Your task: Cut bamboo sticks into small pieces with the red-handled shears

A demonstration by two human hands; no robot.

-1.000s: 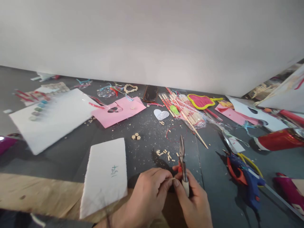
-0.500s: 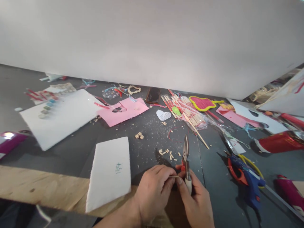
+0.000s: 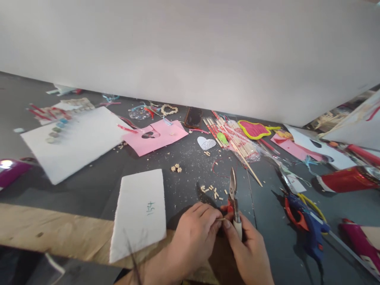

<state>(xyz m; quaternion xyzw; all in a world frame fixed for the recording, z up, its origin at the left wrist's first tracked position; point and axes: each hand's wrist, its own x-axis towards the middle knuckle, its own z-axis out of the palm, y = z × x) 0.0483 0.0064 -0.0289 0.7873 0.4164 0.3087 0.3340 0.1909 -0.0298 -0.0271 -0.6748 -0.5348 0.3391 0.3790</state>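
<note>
My left hand [image 3: 197, 233] is closed, pinching a thin wooden stick [image 3: 220, 219] between thumb and fingers near the table's front edge. Close beside it on the right, my right hand [image 3: 247, 245] is wrapped round pruning shears [image 3: 233, 190], whose blades point up and away from me. The right thumb and a finger meet at the stick's other end. Just beyond the hands lie several short cut stick pieces [image 3: 215, 193]. A small cluster of glued pieces [image 3: 176, 168] rests further left. White textured paper [image 3: 139, 213] marked "154" lies left of my left hand.
Long sticks in plastic [image 3: 237, 140], a heart cutout [image 3: 206, 143], a phone [image 3: 193, 117] and pink paper [image 3: 157, 136] lie further back. On the right are a blue glue gun [image 3: 311, 225], scissors [image 3: 295, 215] and a red can [image 3: 350, 179]. White board [image 3: 77, 142] lies left.
The view has shifted slightly. Both hands keep their hold, and the stick and shears have barely moved between them.
</note>
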